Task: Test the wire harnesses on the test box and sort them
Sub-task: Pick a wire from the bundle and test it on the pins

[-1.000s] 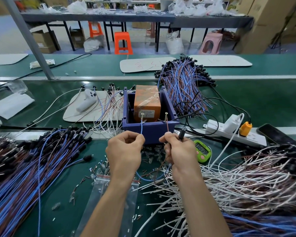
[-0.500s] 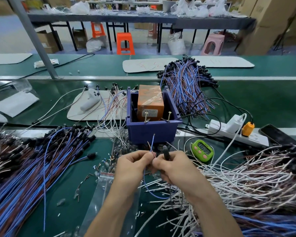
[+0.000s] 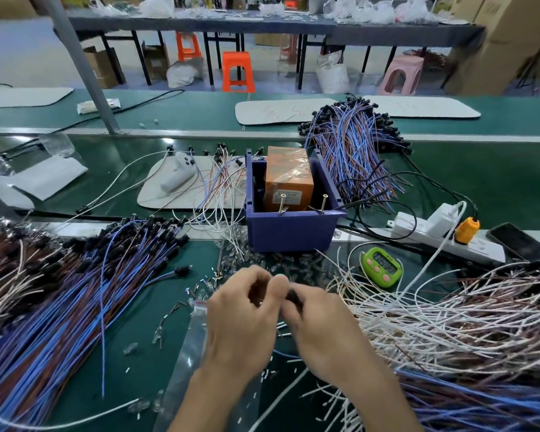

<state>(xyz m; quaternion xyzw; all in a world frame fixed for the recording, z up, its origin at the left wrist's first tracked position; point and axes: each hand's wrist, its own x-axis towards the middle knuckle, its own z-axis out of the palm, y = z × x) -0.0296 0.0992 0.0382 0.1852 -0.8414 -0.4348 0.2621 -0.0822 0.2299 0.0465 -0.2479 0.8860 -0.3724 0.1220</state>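
Wire harness (image 3: 293, 297), a single lead with a dark plug, sits pinched between my two hands low over the green bench (image 3: 156, 332), just in front of the test box. My right hand (image 3: 321, 332) clenches the black plug between thumb and fingers. My left hand (image 3: 240, 313) curls in against it and seems to nip the wire end, though blur hides most of the wire. The test box (image 3: 289, 182), orange inside a blue bin (image 3: 293, 232), stands just beyond, its two upright contact pins (image 3: 282, 203) bare. Blue-and-brown harnesses (image 3: 75, 300) heap to my left, white ones (image 3: 449, 313) to my right. I judge this a handling step. Next, the ends must touch both pins, or the lead must drop on its proper pile.
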